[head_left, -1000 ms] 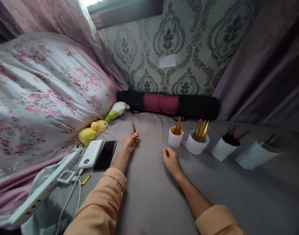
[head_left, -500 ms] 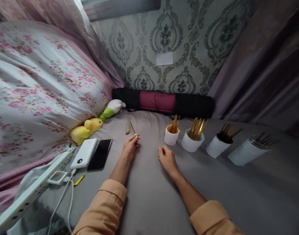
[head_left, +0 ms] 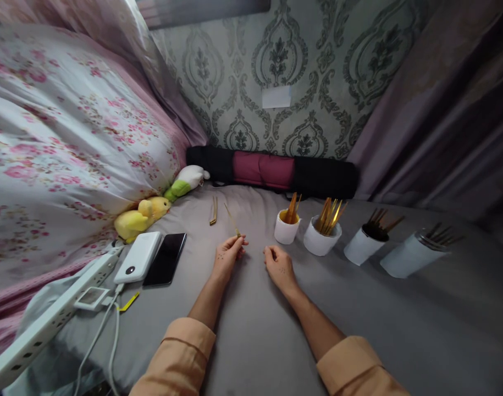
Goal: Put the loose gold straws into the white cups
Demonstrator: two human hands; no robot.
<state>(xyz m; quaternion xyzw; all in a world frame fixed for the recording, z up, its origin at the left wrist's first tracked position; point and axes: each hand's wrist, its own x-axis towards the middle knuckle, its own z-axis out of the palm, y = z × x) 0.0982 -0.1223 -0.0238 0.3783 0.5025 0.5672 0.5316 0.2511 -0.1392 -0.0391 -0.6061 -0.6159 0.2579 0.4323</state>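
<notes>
Pinching a thin gold-coloured metal utensil (head_left: 233,221), the left hand (head_left: 227,256) rests on the grey bedsheet (head_left: 255,341).
The right hand (head_left: 278,267) lies beside it, fingers loosely curled, near a small white cup of gold cutlery (head_left: 286,229).

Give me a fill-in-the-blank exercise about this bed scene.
1. The left hand pinches a thin gold utensil; a second gold utensil lies on the ___ bedsheet.
2. The right hand holds ___.
3. To its right sit ___ white cups of utensils.
4. The black phone lies beside a ___ power bank.
Missing words: grey; nothing; four; white.
</notes>
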